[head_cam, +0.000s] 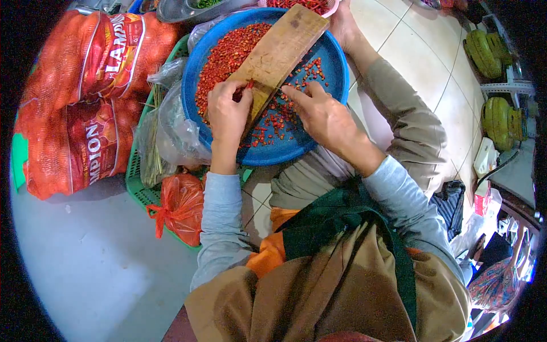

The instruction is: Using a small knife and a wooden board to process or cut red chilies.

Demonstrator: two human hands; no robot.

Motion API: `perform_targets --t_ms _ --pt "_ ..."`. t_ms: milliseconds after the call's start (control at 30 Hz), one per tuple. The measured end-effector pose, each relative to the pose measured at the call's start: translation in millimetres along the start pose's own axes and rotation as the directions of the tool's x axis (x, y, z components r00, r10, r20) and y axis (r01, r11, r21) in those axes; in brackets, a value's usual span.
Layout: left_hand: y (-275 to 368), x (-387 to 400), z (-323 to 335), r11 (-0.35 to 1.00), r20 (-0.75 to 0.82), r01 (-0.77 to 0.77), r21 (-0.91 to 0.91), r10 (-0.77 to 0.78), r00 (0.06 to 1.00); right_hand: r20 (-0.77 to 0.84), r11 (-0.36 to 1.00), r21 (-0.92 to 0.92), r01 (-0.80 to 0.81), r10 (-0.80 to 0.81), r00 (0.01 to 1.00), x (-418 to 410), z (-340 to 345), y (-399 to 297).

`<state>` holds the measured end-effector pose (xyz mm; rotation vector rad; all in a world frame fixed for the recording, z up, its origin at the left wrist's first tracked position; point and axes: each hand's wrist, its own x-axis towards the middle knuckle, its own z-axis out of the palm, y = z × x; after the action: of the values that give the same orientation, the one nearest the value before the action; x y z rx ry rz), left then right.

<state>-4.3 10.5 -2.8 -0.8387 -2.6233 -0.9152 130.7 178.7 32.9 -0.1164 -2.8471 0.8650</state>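
A wooden cutting board (286,47) lies slantwise across a round blue basin (335,85). My left hand (226,104) rests on the near part of the board, pinching red chilies (250,84) between thumb and fingers. Just right of it, at the board's edge, my right hand (327,115) is curled with its index finger extended. It grips what appears to be a thin knife, mostly hidden by the fingers. Chopped red chilies (230,53) are heaped in the basin left of the board. More cut pieces (273,122) are scattered on the basin floor to its right.
Red mesh sacks (81,55) of what look like onions are stacked at left. Beside the basin, a green basket (132,171) holds clear plastic bags and a tied red bag (181,203). A pink basket (335,8) of whole chilies stands beyond. Green gas cylinders (483,53) stand at right.
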Motion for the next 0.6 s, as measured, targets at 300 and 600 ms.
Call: perform_targets --t_ms 300,600 --pt "0.6 0.4 -1.2 0.999 0.011 0.029 -0.012 -0.029 1.0 0.024 0.999 -0.035 0.041 -0.04 0.999 2.6 3.7 -6.0" --pt "-1.8 3.0 0.4 0.998 0.003 0.007 -0.058 -0.007 1.0 0.023 0.997 -0.051 0.05 -0.049 0.999 17.5 19.1 -3.6"
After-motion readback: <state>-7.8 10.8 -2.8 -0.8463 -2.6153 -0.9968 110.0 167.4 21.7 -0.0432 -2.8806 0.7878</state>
